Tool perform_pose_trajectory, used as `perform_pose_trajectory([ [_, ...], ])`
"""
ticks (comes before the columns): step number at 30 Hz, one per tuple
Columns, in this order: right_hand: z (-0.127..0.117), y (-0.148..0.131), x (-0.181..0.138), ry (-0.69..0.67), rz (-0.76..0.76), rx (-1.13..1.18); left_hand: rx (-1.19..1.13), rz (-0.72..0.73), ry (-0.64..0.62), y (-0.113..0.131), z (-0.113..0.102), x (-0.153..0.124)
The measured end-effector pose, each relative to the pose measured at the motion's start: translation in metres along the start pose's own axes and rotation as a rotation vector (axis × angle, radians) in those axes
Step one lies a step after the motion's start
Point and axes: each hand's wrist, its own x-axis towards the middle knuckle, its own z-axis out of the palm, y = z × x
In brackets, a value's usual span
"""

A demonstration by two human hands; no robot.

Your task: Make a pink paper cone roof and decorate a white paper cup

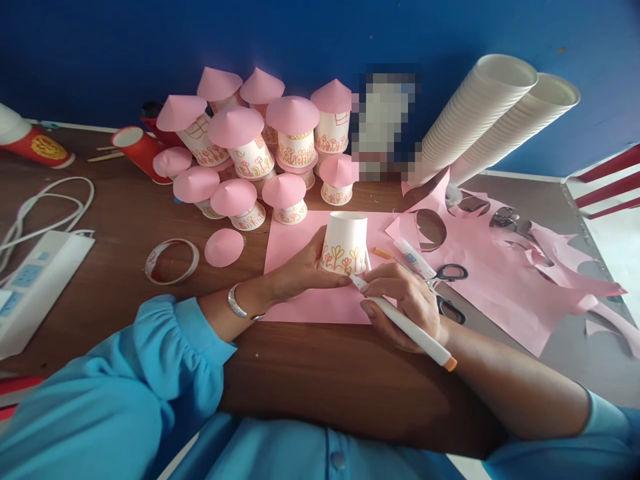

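A white paper cup (346, 237) is upside down in my left hand (303, 268), whose fingers wrap its left side and lower rim. Orange and yellow flowers with stems run around the cup's lower part. My right hand (403, 303) grips a white marker (415, 333) with an orange end. The marker's tip is at the cup's lower rim; whether it touches is hard to tell. Beneath both hands lies a pink paper sheet (295, 310). Close to my right hand are scissors (453, 272) with black handles and a glue stick (415, 259).
Behind the sheet stand several cup houses (293, 137) with pink cone roofs. A loose pink cone (225, 247) and a tape roll (171, 262) lie left, near a power strip (35, 280). Cut pink paper (500, 267) and stacked cups (480, 113) are at right.
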Motion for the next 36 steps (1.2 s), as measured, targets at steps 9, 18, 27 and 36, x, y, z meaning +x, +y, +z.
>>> perform_pose_trajectory([
  [9,0.0003,0.001,-0.0012,0.01,-0.011,-0.033,-0.052,0.01,-0.037,-0.0022,-0.0022,0.0016],
  [18,0.002,0.0031,-0.0033,0.013,0.041,0.042,-0.054,-0.006,-0.076,0.0046,-0.0007,0.0001],
  [27,-0.0015,0.0015,-0.0008,0.02,0.004,0.042,-0.068,-0.036,-0.043,-0.0006,-0.0043,0.0009],
  [36,-0.0033,0.0031,0.002,0.038,0.011,0.017,-0.111,0.029,-0.118,-0.0008,-0.0066,0.0008],
])
